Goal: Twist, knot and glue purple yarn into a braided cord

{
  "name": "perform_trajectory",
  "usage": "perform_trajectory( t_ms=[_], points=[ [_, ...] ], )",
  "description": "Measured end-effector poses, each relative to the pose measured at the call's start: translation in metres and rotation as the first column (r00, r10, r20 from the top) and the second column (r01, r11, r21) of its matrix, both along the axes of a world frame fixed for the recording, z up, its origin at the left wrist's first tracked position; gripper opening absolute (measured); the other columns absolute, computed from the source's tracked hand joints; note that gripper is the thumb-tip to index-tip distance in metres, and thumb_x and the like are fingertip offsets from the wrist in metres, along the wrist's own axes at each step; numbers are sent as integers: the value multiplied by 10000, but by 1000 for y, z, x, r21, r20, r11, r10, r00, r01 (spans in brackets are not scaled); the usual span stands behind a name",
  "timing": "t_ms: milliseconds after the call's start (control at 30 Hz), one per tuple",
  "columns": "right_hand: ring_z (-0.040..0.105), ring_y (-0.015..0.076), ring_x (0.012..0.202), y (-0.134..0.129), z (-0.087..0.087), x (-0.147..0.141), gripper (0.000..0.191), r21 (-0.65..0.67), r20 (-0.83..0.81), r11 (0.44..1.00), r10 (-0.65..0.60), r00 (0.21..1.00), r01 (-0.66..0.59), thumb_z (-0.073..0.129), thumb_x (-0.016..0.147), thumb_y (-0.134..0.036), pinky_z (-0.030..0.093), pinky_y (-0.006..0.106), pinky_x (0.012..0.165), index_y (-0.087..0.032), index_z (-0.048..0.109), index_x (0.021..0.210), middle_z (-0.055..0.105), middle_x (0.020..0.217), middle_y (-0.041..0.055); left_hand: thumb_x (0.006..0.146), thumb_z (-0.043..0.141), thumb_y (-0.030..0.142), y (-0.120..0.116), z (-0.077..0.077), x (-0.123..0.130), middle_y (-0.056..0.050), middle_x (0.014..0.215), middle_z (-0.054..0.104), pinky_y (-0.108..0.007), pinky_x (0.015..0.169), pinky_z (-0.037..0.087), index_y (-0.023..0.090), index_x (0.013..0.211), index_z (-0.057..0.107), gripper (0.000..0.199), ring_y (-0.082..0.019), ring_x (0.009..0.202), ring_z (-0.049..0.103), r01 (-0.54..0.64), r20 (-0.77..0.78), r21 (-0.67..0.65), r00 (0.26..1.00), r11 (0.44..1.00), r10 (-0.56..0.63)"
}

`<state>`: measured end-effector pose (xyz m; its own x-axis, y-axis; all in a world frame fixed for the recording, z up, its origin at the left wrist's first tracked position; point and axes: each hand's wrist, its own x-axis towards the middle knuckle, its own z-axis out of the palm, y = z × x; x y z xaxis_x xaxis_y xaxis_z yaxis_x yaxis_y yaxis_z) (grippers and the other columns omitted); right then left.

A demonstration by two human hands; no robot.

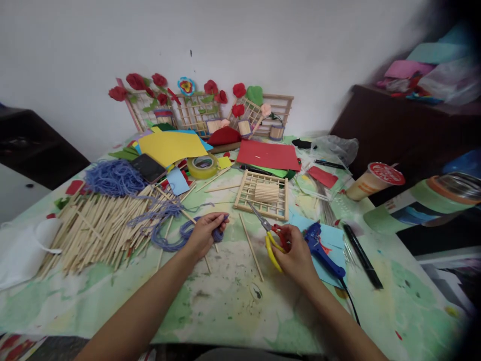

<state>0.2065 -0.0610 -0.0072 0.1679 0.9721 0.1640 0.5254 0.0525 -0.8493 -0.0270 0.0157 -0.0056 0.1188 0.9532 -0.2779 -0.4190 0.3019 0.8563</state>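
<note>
Purple yarn [169, 239] runs in loops across the table into my left hand [206, 233], whose fingers are pinched on it. My right hand [295, 250] grips a pair of scissors [267, 226] with red and yellow handles, the blades pointing away to the upper left. Beyond the blades is a small wooden stick lattice [240, 199] bearing a panel of short sticks [266, 192]. A single wooden stick [251, 245] lies between my hands. Close to my right hand rests a blue glue gun [323, 250] on light blue paper [334, 273].
Loose sticks [101, 230] and a purple yarn heap [108, 178] cover the left. Tape [202, 165], yellow paper [173, 147] and red paper [268, 155] lie farther back, before lattices with red flowers [238, 90]. A cup [376, 180], a bottle [424, 203] and a black marker [363, 255] are right.
</note>
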Motion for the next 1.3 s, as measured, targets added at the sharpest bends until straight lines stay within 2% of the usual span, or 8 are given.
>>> perform_trajectory(
  t_ms=[133, 267, 367, 467, 667, 833, 1067, 1300],
  points=[
    [658, 210, 874, 2, 3, -10, 560, 5, -335, 1000, 21, 942, -20, 711, 661, -357, 548, 375, 786, -221, 454, 1140, 646, 952, 75, 579, 825, 259, 0, -2, -1, -56, 711, 676, -158, 490, 422, 112, 816, 737, 292, -60, 536, 533, 18, -9, 24, 1000, 1000, -18],
    [642, 164, 745, -2, 12, -22, 517, -10, -491, 998, 48, 870, -61, 749, 633, -360, 535, 285, 679, -222, 511, 1071, 632, 797, 23, 563, 825, 215, -2, -4, 0, -70, 729, 703, -171, 521, 437, 125, 773, 729, 248, -75, 556, 559, 19, -34, 44, 999, 999, -18],
    [550, 111, 569, -5, 20, -29, 487, -45, -523, 996, 40, 852, -74, 777, 600, -320, 452, 209, 514, -224, 526, 1007, 554, 653, -44, 549, 826, 194, -6, -3, 3, -73, 706, 705, -170, 541, 437, 126, 719, 708, 218, -80, 565, 575, 21, -36, 32, 999, 999, -20],
    [492, 91, 515, -5, 23, -36, 483, -75, -534, 994, 26, 845, -78, 786, 583, -269, 395, 190, 466, -225, 517, 982, 525, 610, -67, 539, 824, 178, -15, 1, 10, -63, 655, 693, -167, 534, 422, 123, 689, 695, 206, -75, 543, 565, 53, -23, 22, 998, 998, -52],
    [600, 134, 607, 5, 14, -50, 534, -80, -621, 991, 37, 783, -109, 777, 597, -293, 485, 245, 556, -235, 465, 1027, 648, 762, -2, 519, 830, 157, -36, 7, 25, -47, 598, 672, -174, 514, 425, 118, 660, 681, 208, -73, 496, 552, 171, 77, -70, 983, 983, -165],
    [613, 122, 606, 4, 2, -53, 517, -46, -663, 984, 100, 742, -174, 752, 651, -303, 465, 218, 535, -244, 437, 1057, 683, 820, 14, 561, 823, 148, -38, 6, 26, -41, 612, 674, -155, 502, 430, 115, 700, 666, 212, -62, 487, 555, 261, 147, -134, 959, 956, -242],
    [618, 111, 614, -2, -2, -54, 513, 48, -635, 985, 157, 756, -165, 746, 673, -266, 510, 230, 587, -245, 440, 1085, 677, 828, 4, 582, 830, 172, -43, 5, 29, -37, 603, 654, -127, 469, 412, 92, 704, 642, 238, -53, 489, 558, 382, 169, -174, 920, 908, -355],
    [604, 104, 590, -6, -6, -51, 498, 85, -614, 985, 171, 770, -150, 739, 682, -259, 520, 236, 567, -254, 447, 1086, 677, 849, 6, 598, 822, 172, -46, 4, 31, -36, 619, 659, -118, 465, 399, 95, 710, 644, 224, -41, 483, 543, 382, 172, -168, 919, 909, -355]
  ],
)
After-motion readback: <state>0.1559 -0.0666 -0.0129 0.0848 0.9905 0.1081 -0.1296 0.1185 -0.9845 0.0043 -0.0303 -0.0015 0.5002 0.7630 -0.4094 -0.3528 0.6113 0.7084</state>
